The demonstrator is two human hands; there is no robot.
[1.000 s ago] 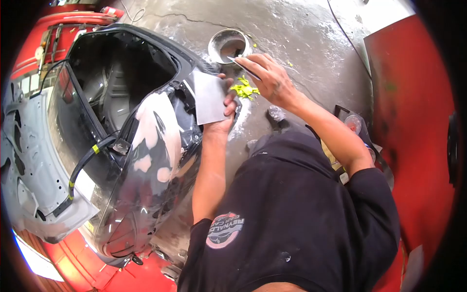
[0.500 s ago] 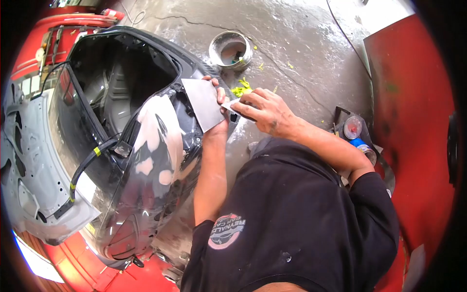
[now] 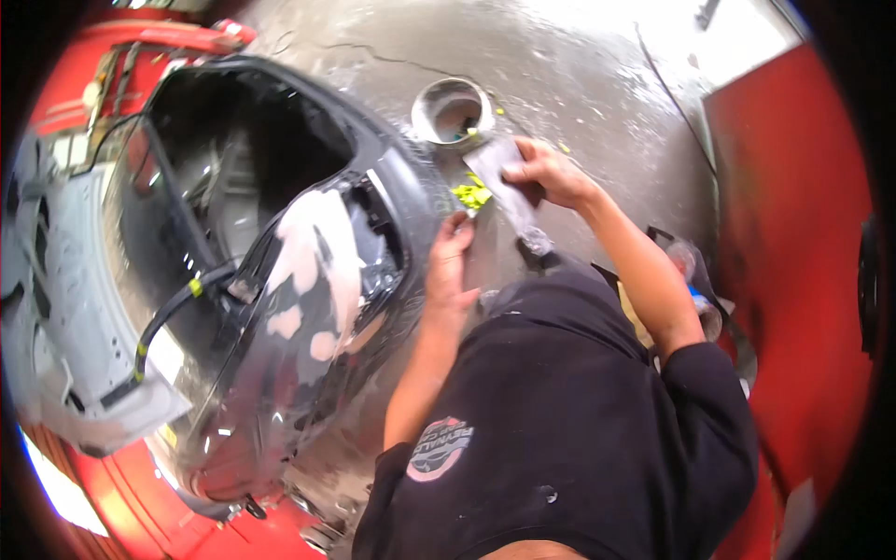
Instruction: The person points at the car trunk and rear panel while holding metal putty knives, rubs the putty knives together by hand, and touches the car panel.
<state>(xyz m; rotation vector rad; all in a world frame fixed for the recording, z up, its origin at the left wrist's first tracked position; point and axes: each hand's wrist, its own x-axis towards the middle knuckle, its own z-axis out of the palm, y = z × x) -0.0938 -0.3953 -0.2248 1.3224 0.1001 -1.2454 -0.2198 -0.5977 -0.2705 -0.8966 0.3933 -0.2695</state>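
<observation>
My right hand (image 3: 553,175) grips a long grey sheet (image 3: 501,179) near its upper end, with the thumb lying on its face. The sheet hangs over the floor, beside a crumpled yellow-green heap (image 3: 472,192). To the left of the sheet is my left hand (image 3: 450,254), thumb spread away from the fingers and palm bare. A small pale spot shows at its fingertips, too blurred to make out. Left of that hand stands a dark car body (image 3: 387,187) with pinkish-white filler patches (image 3: 320,245) on its panel.
A round bucket (image 3: 454,111) stands on the cracked concrete floor (image 3: 560,65) beyond my hands. A grey panel (image 3: 79,308) is at the far left. Cans (image 3: 707,320) sit beside my right elbow, near a red panel (image 3: 793,233). A dark cable lies on the floor.
The grey sheet has left my left hand, which now shows a bare palm. My right hand has moved up and right and holds a grey sheet. The view has shifted slightly.
</observation>
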